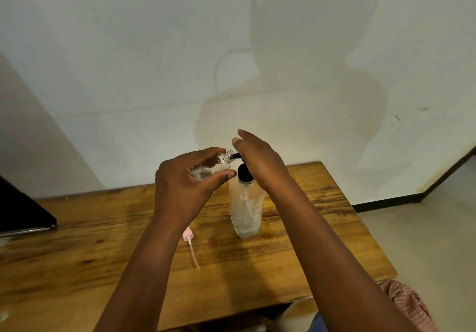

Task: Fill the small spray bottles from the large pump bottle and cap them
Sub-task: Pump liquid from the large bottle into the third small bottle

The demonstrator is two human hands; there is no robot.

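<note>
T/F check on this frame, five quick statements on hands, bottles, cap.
1. The left hand grips the small bottle. True.
2. The small bottle is capped. False: its neck is open, held at the pump spout.
3. The right hand rests flat on the pump. True.
4. The pink spray cap is on the pump bottle. False: it lies on the table, left of that bottle.
5. The pump bottle lies on its side. False: it stands upright.
</note>
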